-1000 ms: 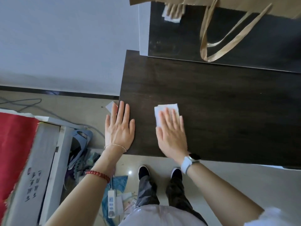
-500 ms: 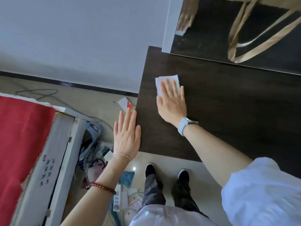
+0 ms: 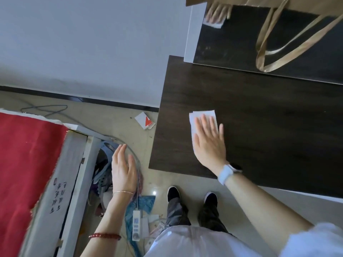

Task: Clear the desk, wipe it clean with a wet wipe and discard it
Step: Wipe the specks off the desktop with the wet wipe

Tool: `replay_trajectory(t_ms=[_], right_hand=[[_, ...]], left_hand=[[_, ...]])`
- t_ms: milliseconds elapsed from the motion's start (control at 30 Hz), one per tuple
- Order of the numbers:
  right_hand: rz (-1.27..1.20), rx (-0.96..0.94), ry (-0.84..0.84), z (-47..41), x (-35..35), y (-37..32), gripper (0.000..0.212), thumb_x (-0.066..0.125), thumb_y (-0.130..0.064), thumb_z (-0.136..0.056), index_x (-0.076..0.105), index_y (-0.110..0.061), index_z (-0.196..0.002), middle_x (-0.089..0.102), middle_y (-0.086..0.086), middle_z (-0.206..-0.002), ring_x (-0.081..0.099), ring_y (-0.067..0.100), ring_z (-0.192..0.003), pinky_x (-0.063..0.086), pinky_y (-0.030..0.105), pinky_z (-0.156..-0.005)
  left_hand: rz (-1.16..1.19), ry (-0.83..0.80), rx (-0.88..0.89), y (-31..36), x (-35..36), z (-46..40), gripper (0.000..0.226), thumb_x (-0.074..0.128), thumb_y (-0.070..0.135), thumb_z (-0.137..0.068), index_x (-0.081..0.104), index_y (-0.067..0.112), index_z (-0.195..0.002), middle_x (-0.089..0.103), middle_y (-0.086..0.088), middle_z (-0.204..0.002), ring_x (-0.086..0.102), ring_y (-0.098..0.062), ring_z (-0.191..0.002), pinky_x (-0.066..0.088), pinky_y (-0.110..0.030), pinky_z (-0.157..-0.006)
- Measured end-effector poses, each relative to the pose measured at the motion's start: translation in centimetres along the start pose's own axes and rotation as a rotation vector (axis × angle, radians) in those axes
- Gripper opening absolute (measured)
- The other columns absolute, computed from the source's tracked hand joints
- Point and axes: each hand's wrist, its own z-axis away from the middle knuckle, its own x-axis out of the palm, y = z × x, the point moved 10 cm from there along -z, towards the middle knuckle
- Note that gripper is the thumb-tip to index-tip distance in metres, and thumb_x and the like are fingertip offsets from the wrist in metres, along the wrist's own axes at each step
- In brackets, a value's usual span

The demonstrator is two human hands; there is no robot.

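The desk (image 3: 259, 130) lay dark and bare near its left edge, with a paper bag (image 3: 278, 0) hanging over its far side. My right hand (image 3: 209, 145) pressed flat, fingers spread, on the wipe (image 3: 203, 117), which sat on the desk close to the left edge, its far end showing past my fingertips. My left hand (image 3: 123, 169) hung open and empty off the desk, over the floor clutter (cables, a slipper). A card (image 3: 145, 120) lay on the floor just beside the desk's left edge.
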Motion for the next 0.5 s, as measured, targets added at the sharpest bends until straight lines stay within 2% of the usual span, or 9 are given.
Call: replay_trajectory(t_ms=[67,167,267,367,500], right_hand=[[-0.023,-0.022,-0.006,-1.5,0.4,-4.0,0.059,0.016,-0.034,-0.086,0.037,-0.019,-0.139,0.034,0.009,-0.148,0.026,0.035,-0.137,0.019,0.059,-0.108],[0.019,-0.329,-0.034,1.7,2.1,-11.0,0.052,0.023,-0.031,-0.088,0.036,-0.025,-0.138,0.036,0.004,-0.148,0.026,0.031,-0.138,0.018,0.055,-0.110],[0.062,-0.460,-0.036,6.4,2.6,-10.1,0.047,0.028,-0.033,-0.093,0.030,-0.028,-0.140,0.033,0.001,-0.149,0.022,0.023,-0.140,0.009,0.047,-0.112],[0.088,-0.336,-0.037,7.8,1.8,-3.2,0.047,0.025,-0.034,-0.096,0.022,-0.029,-0.143,0.025,-0.001,-0.152,0.010,0.019,-0.141,0.005,0.045,-0.112],[0.071,0.017,-0.049,8.9,-0.3,8.1,0.048,0.008,-0.038,-0.097,0.016,-0.031,-0.145,0.016,-0.004,-0.153,0.006,0.017,-0.142,0.000,0.044,-0.114]], left_hand=[[0.008,-0.004,-0.009,0.2,0.1,0.1,0.038,0.034,0.017,-0.097,0.039,0.008,-0.134,0.034,-0.012,-0.143,0.031,-0.023,-0.132,0.023,-0.030,-0.106],[0.029,0.007,-0.005,1.3,0.0,-0.1,0.037,0.035,0.015,-0.096,0.040,0.007,-0.132,0.034,-0.012,-0.142,0.032,-0.023,-0.131,0.022,-0.025,-0.101],[0.008,0.014,0.037,3.3,0.1,-0.4,0.037,0.040,0.014,-0.095,0.041,0.007,-0.131,0.035,-0.013,-0.141,0.033,-0.025,-0.130,0.026,-0.030,-0.104],[-0.088,-0.007,0.175,6.8,2.2,-0.3,0.037,0.043,0.018,-0.092,0.045,0.005,-0.127,0.041,-0.016,-0.137,0.035,-0.031,-0.129,0.029,-0.046,-0.107],[-0.360,-0.082,0.362,12.4,8.4,1.6,0.056,0.029,0.041,-0.083,0.046,0.012,-0.128,0.041,-0.014,-0.141,0.023,-0.032,-0.137,0.015,-0.054,-0.109]])
